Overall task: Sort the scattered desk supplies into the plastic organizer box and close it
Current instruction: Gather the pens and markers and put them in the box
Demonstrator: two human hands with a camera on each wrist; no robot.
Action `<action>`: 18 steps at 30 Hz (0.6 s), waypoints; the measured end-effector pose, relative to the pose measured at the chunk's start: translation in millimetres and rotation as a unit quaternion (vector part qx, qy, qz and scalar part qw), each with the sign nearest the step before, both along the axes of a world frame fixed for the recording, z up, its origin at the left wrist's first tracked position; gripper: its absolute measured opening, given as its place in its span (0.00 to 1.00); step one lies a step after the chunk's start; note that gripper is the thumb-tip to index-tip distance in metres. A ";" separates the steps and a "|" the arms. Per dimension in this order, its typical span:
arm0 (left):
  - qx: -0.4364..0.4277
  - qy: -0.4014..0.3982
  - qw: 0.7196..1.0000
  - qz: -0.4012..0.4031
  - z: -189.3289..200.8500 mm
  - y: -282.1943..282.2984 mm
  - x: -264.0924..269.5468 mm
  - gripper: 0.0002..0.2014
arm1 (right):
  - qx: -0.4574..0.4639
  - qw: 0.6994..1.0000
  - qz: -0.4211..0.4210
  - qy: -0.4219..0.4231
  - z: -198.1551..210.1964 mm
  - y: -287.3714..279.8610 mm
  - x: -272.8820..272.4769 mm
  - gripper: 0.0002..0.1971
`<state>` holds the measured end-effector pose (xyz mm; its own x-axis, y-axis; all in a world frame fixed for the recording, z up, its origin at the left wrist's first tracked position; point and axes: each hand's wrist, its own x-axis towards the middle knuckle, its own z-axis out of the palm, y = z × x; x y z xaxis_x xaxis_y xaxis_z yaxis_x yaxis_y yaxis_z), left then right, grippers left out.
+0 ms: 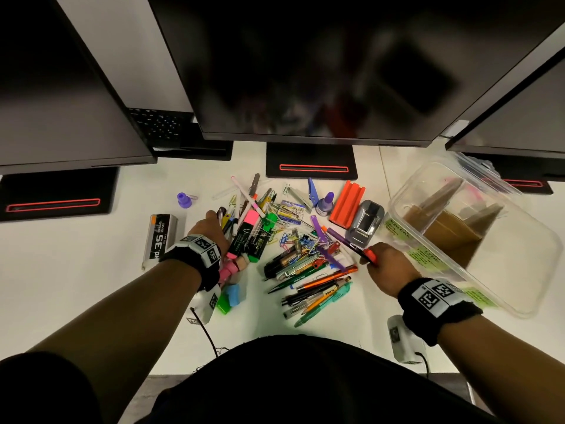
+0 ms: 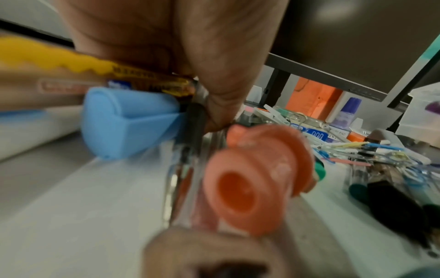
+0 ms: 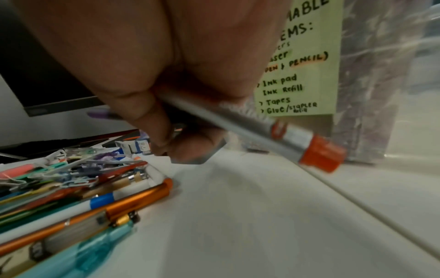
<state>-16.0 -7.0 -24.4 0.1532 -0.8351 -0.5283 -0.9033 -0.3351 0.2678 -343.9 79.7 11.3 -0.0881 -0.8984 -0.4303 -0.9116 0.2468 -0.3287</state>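
Gripping a handful of pens (image 2: 152, 79), our left hand (image 1: 211, 228) sits at the left edge of the heap (image 1: 293, 246) of supplies, fingers curled round several barrels at once. From the left wrist we see a yellow pen (image 2: 54, 58) and a blue cap (image 2: 126, 122) pressed under the fingers (image 2: 214, 75), and a blurred pink end (image 2: 252, 178) pointing at the camera.

Our right hand (image 1: 386, 267) is closed on a grey marker (image 3: 240, 122) with an orange cap (image 3: 321, 152); a purple pen (image 1: 339, 238) juts from the same fist toward the heap. We cannot tell whether the fist holds anything more.

Just right of that hand stands the clear box (image 1: 516, 258), open, with cardboard dividers (image 1: 452, 221) inside and green notes (image 3: 300, 75) stuck to its near wall; the handwriting lists ink pad, tapes, glue.

Between our hands the heap lies loose on the white desk (image 1: 76, 270): pens, highlighters, paper clips. Beyond the right hand lie a grey stapler (image 1: 365, 223), an orange holder (image 1: 347, 206) and a purple ink bottle (image 1: 325, 203). Left of the left hand lies a staple box (image 1: 160, 237), and beyond it a small purple cap (image 1: 183, 199). Near our left wrist sit a blue eraser (image 1: 235, 295) and a green one (image 1: 223, 304). Three dark monitors (image 1: 305, 71) hang over the far side.
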 end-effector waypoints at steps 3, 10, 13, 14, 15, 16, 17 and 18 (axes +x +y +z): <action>0.007 0.012 1.000 -0.003 2.6 -0.8 2.6 0.22 | -0.018 0.997 0.070 -0.024 2.5 3.7 7.3 0.10; -0.011 0.089 0.996 -0.029 21.4 -5.2 7.8 0.20 | 0.052 0.951 0.305 0.014 -4.4 17.5 38.2 0.27; -0.021 0.114 0.993 -0.036 29.9 -7.5 9.8 0.17 | 0.055 0.931 0.358 0.053 -13.3 20.4 48.9 0.29; -0.025 0.127 0.991 -0.026 34.2 -6.9 10.0 0.15 | 0.053 0.928 0.364 0.065 -15.3 19.5 51.4 0.29; -0.029 0.142 0.989 -0.016 36.5 -6.6 9.8 0.14 | 0.048 0.926 0.366 0.075 -17.0 18.2 53.0 0.28; -0.033 0.162 0.986 -0.002 39.0 -6.0 9.5 0.11 | 0.046 0.927 0.364 0.084 -17.9 17.2 54.3 0.28; -0.037 0.185 0.982 0.014 42.3 -5.5 9.3 0.09 | 0.043 0.927 0.361 0.090 -18.0 15.9 56.2 0.27; -0.039 0.207 0.977 0.029 46.2 -3.9 7.7 0.10 | 0.041 0.927 0.360 0.094 -18.3 15.4 57.3 0.26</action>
<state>-8.3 -10.8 21.7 -0.0122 -0.8712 -0.4907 -0.6930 -0.3464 0.6322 -286.6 95.1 -7.0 0.4417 -0.7181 -0.5378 -0.8891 -0.4307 -0.1552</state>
